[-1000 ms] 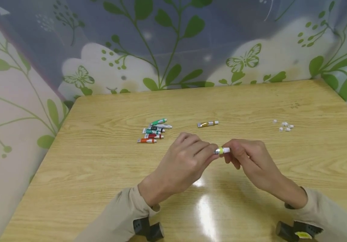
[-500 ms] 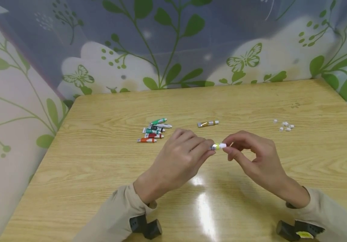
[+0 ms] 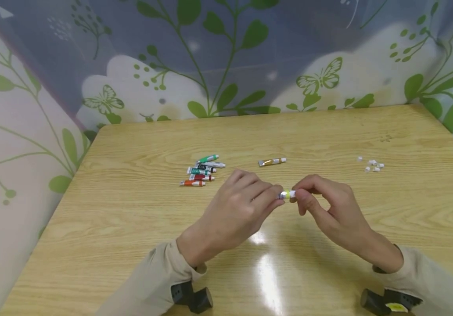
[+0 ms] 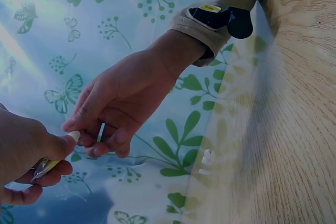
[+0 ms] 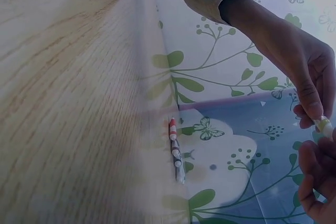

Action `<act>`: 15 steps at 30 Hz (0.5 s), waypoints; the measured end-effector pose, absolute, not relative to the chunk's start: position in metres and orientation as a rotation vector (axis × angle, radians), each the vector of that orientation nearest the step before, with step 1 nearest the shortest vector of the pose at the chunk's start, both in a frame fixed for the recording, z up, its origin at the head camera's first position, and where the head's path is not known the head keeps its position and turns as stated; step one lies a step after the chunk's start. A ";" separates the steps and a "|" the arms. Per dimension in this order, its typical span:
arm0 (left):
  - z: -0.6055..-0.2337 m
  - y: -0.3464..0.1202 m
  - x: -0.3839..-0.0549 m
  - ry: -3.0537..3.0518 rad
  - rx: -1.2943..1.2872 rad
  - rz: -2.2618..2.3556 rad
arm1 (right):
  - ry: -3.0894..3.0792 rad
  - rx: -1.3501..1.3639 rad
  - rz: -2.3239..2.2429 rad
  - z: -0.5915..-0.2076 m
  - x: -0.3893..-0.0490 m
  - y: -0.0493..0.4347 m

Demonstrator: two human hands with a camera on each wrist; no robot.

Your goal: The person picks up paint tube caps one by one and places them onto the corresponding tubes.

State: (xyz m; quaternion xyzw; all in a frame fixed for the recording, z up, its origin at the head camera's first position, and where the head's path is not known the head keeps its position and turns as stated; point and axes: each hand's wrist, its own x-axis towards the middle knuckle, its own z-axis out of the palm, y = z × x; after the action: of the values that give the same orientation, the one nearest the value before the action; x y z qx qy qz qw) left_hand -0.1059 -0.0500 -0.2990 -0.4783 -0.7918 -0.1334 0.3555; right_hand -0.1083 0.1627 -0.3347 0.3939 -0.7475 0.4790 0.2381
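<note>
Above the middle of the table, my left hand point(image 3: 236, 208) grips a small paint tube point(image 3: 287, 195) with a yellow-green band. Its white cap points right, and the rest of the tube is hidden by my fingers. Thumb and forefinger of my right hand point(image 3: 333, 210) pinch the cap end. In the left wrist view, the cap point(image 4: 75, 136) sits between my left hand point(image 4: 31, 148) and the right thumb. The right wrist view catches the tube point(image 5: 324, 126) at its right edge, just above my right hand point(image 5: 320, 177).
Several paint tubes point(image 3: 199, 177) in orange, red, green, black and white lie in a cluster on the wooden table point(image 3: 131, 263). A gold-brown tube point(image 3: 272, 162) lies apart, beyond my hands. Several small white caps point(image 3: 375, 165) are scattered at the right. Patterned curtains point(image 3: 250, 66) border the table.
Both hands shift slightly while staying together at the tube. My right fingers opened into a wider arch half a second ago and now curl more closely round the cap end.
</note>
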 end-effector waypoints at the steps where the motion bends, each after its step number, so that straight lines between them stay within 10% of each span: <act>1: -0.299 -0.050 -0.106 -2.046 -1.235 -0.347 | -2.050 1.080 1.314 -0.335 -0.108 0.162; 15: -0.296 -0.053 -0.107 -2.048 -1.218 -0.368 | -1.994 1.079 1.406 -0.332 -0.109 0.162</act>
State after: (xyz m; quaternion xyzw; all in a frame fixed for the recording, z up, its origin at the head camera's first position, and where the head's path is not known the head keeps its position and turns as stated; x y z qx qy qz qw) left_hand -0.1071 -0.0525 -0.2964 -0.4718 -0.7933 -0.1425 0.3574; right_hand -0.1088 0.1617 -0.3322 0.3930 -0.7266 0.5124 0.2347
